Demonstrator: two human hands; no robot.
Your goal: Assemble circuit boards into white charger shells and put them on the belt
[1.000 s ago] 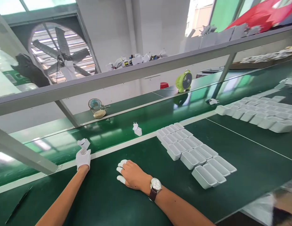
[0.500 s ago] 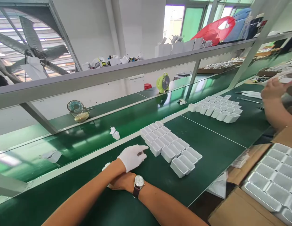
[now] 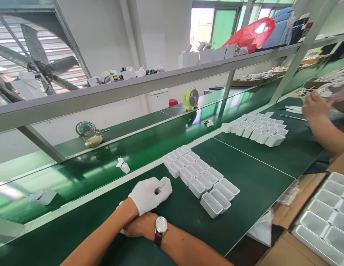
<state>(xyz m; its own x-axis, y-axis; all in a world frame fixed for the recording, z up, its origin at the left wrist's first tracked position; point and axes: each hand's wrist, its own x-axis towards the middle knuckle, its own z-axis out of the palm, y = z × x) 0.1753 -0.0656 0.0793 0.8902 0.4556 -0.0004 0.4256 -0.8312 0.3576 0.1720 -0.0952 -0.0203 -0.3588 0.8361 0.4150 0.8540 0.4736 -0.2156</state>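
Observation:
My left hand point(image 3: 147, 195), in a white glove, pinches one small white plastic case point(image 3: 166, 187) between thumb and fingers, just above the green bench. To its right stand rows of similar white open-topped cases point(image 3: 199, 168), set close together on the bench. My right hand point(image 3: 138, 225), below a wristwatch point(image 3: 161, 224), lies crossed under my left wrist. Its fingers are mostly hidden, with only bits of white showing past the left forearm, so I cannot tell what they hold.
White plug-ended units point(image 3: 123, 165) lie on the green conveyor point(image 3: 99, 166) behind the bench strip. Another group of cases point(image 3: 255, 127) stands farther right, near a co-worker's hands point(image 3: 317, 105). A cardboard box point(image 3: 288, 247) with a stack of white cases is at lower right. Small fans point(image 3: 191, 98) stand behind.
My left hand has closed on a case from the near-left end of the rows and drawn it left, toward me. My right hand stays crossed beneath. Units on the conveyor have shifted left.

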